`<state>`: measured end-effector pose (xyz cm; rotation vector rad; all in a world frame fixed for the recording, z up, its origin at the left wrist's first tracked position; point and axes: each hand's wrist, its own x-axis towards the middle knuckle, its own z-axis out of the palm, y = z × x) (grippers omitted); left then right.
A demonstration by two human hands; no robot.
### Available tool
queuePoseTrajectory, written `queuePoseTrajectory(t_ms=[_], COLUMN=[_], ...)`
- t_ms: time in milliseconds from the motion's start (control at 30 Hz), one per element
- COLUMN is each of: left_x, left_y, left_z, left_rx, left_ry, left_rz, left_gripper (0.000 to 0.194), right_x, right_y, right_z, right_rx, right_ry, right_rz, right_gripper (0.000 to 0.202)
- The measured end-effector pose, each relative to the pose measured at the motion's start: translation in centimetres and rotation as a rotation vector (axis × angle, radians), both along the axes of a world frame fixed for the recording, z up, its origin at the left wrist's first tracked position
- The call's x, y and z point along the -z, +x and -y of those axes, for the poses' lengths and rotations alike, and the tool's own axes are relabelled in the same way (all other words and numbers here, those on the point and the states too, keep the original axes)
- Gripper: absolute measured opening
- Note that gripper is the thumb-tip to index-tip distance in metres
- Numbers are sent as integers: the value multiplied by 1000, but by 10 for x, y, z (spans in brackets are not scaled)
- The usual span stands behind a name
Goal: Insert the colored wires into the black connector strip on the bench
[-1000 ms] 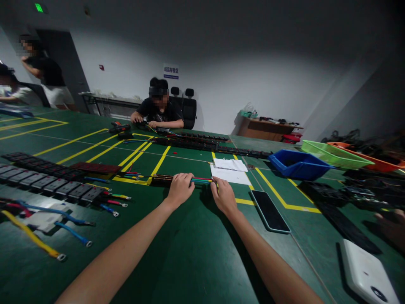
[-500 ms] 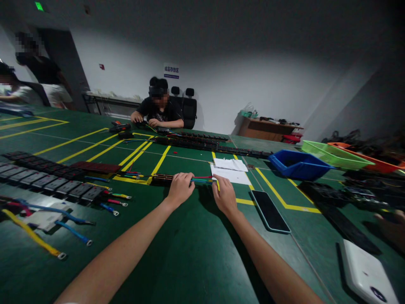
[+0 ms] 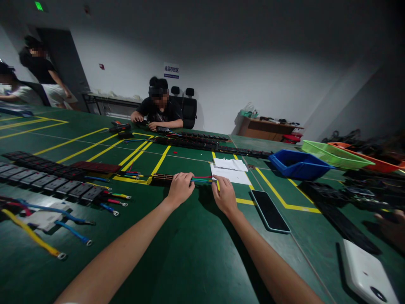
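Note:
My left hand (image 3: 181, 186) is closed over the right end of a dark strip with copper-coloured bars (image 3: 162, 179), which lies on the green table. Red, green and blue wires (image 3: 203, 180) run from under that hand to the right. At their far end my right hand (image 3: 224, 192) has its fingers closed round the wires, and a bit of yellow shows by its fingertips. The wire tips are hidden by the fingers. Just behind my right hand lie white paper sheets (image 3: 232, 174).
A phone (image 3: 270, 211) and a white device (image 3: 367, 270) lie to the right. Blue (image 3: 299, 164) and green bins (image 3: 335, 154) stand farther back. At left are socket strips (image 3: 53, 181) and cables with ring lugs (image 3: 34, 234). A co-worker (image 3: 160, 107) sits opposite; another person's hand (image 3: 392, 226) is at the right edge.
My hands and the wires hold nearly the same position. The standing person at the far left has shifted slightly, and the co-worker opposite has moved their hands a little.

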<state>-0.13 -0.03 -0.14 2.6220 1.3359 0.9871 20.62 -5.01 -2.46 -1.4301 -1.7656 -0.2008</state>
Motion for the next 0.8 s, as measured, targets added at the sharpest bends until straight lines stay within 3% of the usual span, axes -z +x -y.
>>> queuePoseTrajectory(t_ms=[200, 533, 800], left_x=[0, -2, -2], left_y=[0, 1, 0], left_z=[0, 0, 1], left_rx=[1, -24, -18], left_ry=[-13, 12, -5], left_rz=[-1, -20, -19], left_gripper=[20, 17, 19], right_x=[-4, 4, 1], right_y=[-3, 1, -2], right_z=[5, -3, -1], right_rx=[-77, 60, 90], right_ry=[64, -5, -48], right_rz=[-1, 71, 94], right_gripper=[42, 34, 35])
